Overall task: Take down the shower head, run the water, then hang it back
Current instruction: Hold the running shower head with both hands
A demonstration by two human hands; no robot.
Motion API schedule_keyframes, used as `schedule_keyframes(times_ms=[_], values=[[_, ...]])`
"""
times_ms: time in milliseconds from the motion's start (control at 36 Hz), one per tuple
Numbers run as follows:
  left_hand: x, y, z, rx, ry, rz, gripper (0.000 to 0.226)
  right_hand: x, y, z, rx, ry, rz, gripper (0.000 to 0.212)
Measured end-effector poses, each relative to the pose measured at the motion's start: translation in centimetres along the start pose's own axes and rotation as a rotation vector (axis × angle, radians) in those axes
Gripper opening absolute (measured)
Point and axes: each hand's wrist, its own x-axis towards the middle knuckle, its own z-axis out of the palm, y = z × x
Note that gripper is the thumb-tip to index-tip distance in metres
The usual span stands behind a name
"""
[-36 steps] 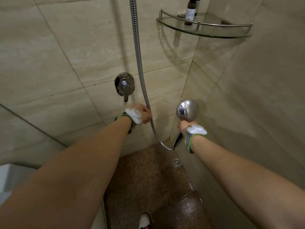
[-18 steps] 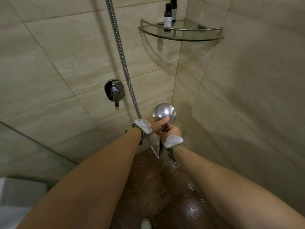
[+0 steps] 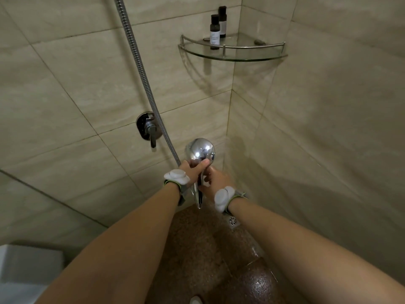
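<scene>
Left hand (image 3: 192,172) is wrapped around the neck of the shower head (image 3: 199,150), thumb across the chrome just under the round face; right hand (image 3: 215,179) is beside it at the handle, fingers curled there, though I cannot tell whether it truly grips. So the shower head is off its holder and held low in front of the wall corner, with its face turned away from the camera. Whether water runs is unclear: no stream shows, but the floor (image 3: 252,281) looks wet. By that reading, hanging it back is what remains, and the holder is out of frame above.

Around: tiled wall (image 3: 76,84), then the hose (image 3: 140,69) running up past the mixer lever (image 3: 151,131), a corner glass shelf (image 3: 232,54) with 2 small bottles (image 3: 214,31), and the drain (image 3: 232,220). The hose could snag the lever.
</scene>
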Motion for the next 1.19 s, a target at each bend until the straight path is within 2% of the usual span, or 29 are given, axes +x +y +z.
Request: schedule_keyframes(times_ms=[83, 111, 167, 250, 361, 444, 528, 611, 667, 694, 750, 806, 917, 1028, 1111, 1194], values=[[-2.5, 1.8, -0.4, -0.045, 0.043, 0.019, 0.064, 0.0, 1.8, 0.0, -0.064, -0.05, 0.036, 0.039], [-2.8, 2.0, -0.5, -0.046, 0.063, 0.019, 0.062, 0.0, 2.4, -0.1, -0.081, -0.065, 0.059, 0.042], [-2.5, 1.7, -0.9, -0.047, 0.1, 0.009, 0.072, 0.0, 3.5, -0.3, -0.09, -0.083, 0.118, 0.047], [-2.6, 1.7, -1.5, 0.009, 0.127, 0.001, 0.073, 0.1, 5.1, -0.5, -0.088, -0.087, 0.211, 0.046], [-2.7, 2.0, -2.6, 0.052, 0.114, 0.021, 0.073, 0.5, 7.3, -0.4, -0.069, -0.053, 0.321, 0.04], [-2.5, 1.6, -3.0, 0.091, 0.079, 0.039, 0.088, 0.3, 7.9, -1.0, -0.054, -0.045, 0.353, 0.029], [-2.4, 1.5, -2.7, 0.107, 0.099, 0.055, 0.07, 0.4, 8.7, -1.5, -0.065, -0.023, 0.42, 0.022], [-2.8, 1.7, -2.8, 0.137, 0.089, 0.037, 0.086, 0.6, 9.3, -1.9, 0.012, 0.021, 0.482, 0.02], [-2.6, 1.5, -2.8, 0.134, 0.11, 0.013, 0.099, 0.9, 9.5, -2.1, 0.096, 0.047, 0.522, 0.01], [-2.7, 1.5, -2.9, 0.138, 0.112, 0.018, 0.096, 1.0, 9.4, -2.2, 0.142, 0.068, 0.533, 0.004], [-2.9, 1.6, -2.7, 0.174, 0.115, 0.045, 0.083, 1.7, 9.7, -1.8, 0.248, 0.099, 0.552, 0.018], [-3.3, 1.8, -2.5, 0.201, 0.108, 0.061, 0.081, 2.5, 10.5, -1.3, 0.319, 0.093, 0.542, 0.024], [-3.8, 2.1, -2.3, 0.253, 0.087, 0.076, 0.077, 3.5, 10.0, -1.2, 0.385, 0.079, 0.512, 0.02], [-3.6, 1.9, -2.1, 0.246, 0.091, 0.094, 0.084, 3.6, 8.4, -1.2, 0.45, 0.067, 0.499, 0.015], [-3.3, 2.1, -1.7, 0.257, 0.091, 0.085, 0.089, 3.2, 6.7, -1.4, 0.59, 0.06, 0.499, 0.006], [-3.2, 2.5, -1.4, 0.251, 0.074, 0.082, 0.097, 3.3, 5.8, -1.4, 0.651, 0.062, 0.478, 0.015]])
